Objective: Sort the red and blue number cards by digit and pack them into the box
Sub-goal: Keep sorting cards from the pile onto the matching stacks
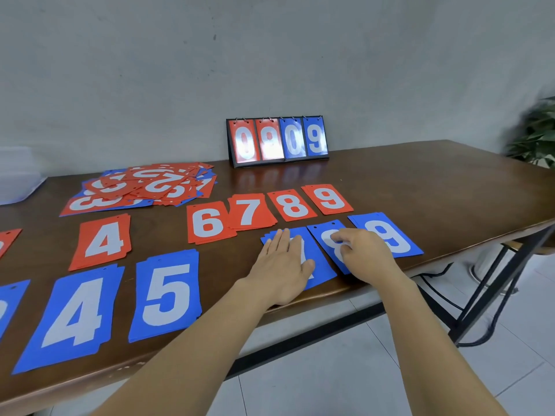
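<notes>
Pressing flat, the left hand [282, 259] lies palm-down with fingers spread on the blue 7 stack [318, 265] near the tabletop's [435, 181] front edge; nothing is gripped, the cards simply sit under the palm. Right beside it, the right hand [365, 253] rests on the blue 8 stack [322, 235], fingers curled and fingertips touching the top card's face; whether it has pinched a card I cannot tell. Just to the right of that hand lies the blue 9 stack [387, 232], close to the front edge toward the right end.

Count the front row: blue 4 stack [72, 316], blue 5 stack [166, 298], then 7, 8, 9, plus a blue sliver cut off at the left edge, six blue piles. Behind them run the reds: red 4 stack [103, 241], red 6 stack [207, 222], red 7 stack [249, 211], red 8 stack [292, 205], red 9 stack [329, 199], with one more red corner at the left edge, six again. One loose heap of unsorted cards [144, 186] sprawls toward the back left, reds on top, blues peeking out beneath. One flip scoreboard [277, 141] stands at the back edge, reading 0, 8, 0, 9.
</notes>
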A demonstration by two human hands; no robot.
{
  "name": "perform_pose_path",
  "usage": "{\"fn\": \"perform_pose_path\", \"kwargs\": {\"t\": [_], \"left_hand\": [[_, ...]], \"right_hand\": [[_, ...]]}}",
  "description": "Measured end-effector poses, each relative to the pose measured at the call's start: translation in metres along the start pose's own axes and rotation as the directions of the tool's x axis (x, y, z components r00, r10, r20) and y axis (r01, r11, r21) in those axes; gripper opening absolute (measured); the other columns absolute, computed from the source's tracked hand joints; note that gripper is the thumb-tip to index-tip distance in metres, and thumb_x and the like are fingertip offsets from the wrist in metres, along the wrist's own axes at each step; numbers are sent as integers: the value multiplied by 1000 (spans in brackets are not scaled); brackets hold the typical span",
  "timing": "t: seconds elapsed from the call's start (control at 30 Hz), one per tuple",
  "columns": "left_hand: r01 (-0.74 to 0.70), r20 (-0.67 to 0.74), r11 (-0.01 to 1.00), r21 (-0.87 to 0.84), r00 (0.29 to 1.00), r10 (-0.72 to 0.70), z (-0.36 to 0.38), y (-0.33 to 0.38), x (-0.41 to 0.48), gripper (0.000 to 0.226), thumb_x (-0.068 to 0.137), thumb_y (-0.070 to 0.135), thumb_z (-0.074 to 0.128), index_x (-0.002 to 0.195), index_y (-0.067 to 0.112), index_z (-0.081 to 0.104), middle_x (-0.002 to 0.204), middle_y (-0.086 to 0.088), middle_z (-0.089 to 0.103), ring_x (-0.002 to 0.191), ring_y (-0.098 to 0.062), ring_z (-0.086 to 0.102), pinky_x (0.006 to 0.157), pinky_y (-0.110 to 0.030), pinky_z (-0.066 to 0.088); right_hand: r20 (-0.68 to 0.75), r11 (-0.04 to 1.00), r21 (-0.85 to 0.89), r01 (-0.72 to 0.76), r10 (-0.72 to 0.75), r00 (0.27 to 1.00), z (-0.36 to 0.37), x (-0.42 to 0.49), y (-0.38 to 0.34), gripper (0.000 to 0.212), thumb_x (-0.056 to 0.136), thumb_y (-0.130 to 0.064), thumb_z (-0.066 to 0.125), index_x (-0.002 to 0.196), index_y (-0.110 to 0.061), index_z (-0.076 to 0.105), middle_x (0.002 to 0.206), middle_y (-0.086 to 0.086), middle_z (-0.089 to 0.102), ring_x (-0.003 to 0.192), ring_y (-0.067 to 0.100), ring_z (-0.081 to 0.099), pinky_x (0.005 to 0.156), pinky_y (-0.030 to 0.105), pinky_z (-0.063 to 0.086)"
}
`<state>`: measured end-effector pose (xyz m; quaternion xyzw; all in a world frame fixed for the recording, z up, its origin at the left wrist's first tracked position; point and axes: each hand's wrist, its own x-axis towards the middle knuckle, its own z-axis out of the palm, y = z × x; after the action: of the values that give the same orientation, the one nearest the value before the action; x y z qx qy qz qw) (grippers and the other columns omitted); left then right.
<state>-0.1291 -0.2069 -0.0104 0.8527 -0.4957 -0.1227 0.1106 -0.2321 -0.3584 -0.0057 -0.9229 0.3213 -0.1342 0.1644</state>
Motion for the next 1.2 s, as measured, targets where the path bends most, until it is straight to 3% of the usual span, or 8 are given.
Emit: {"fn": "perform_pose_path", "kwargs": {"t": [0.17,0.37,0.47,0.53,0.67,0.8,1.2], "left_hand": [[41,-134,999,-3,990,-41,-21,-27,-23,63,105,43,26,157,17,-1,164,-5,-9,151,-19,-10,120,-34,-3],[196,-304,977,-78,929,-211,-70,-103,-76,60,105,38,33,157,20,10,165,-2,6,151,-19,8,121,-35,9],[305,-209,945,-117,923,-324,-83,-137,-104,60,104,34,41,156,23,14,163,0,16,148,-21,22,118,-36,22],[349,-132,929,-121,922,-364,-85,-152,-121,60,101,35,48,154,27,20,162,2,22,144,-20,30,115,-35,27],[382,-7,924,-32,924,-382,-82,-163,-146,75,91,42,63,153,31,23,160,6,25,149,-23,13,120,-41,8],[349,108,934,73,928,-355,-77,-157,-147,90,86,44,67,156,28,12,164,1,11,151,-17,-3,118,-41,-11],[234,110,972,10,966,-233,-71,-161,-141,99,83,56,67,156,30,5,165,3,5,151,-17,-2,118,-40,-12]], "right_hand": [[-44,992,56,111,-109,993,10,0,-37,33,98,-21,51,130,-22,60,128,-3,62,117,16,56,92,28,46],[-30,948,202,246,-245,969,26,0,-98,31,96,-20,54,125,-23,64,125,-7,64,114,14,57,94,29,46],[54,929,224,294,-313,948,39,-3,-133,31,95,-32,57,124,-25,64,126,-6,64,117,15,56,98,33,47],[164,922,234,309,-351,922,48,-8,-156,42,91,-44,61,129,-26,60,131,-6,61,119,14,54,100,35,47],[320,914,186,361,-404,857,57,-20,-184,70,79,-60,66,140,-31,47,144,-7,46,132,15,40,110,38,36],[415,924,153,351,-383,826,52,-24,-188,71,84,-47,68,146,-34,35,150,-5,34,137,17,27,114,40,21],[419,944,122,308,-330,846,60,-29,-194,64,90,-31,62,147,-34,32,155,-7,24,141,14,15,116,40,11]]}}
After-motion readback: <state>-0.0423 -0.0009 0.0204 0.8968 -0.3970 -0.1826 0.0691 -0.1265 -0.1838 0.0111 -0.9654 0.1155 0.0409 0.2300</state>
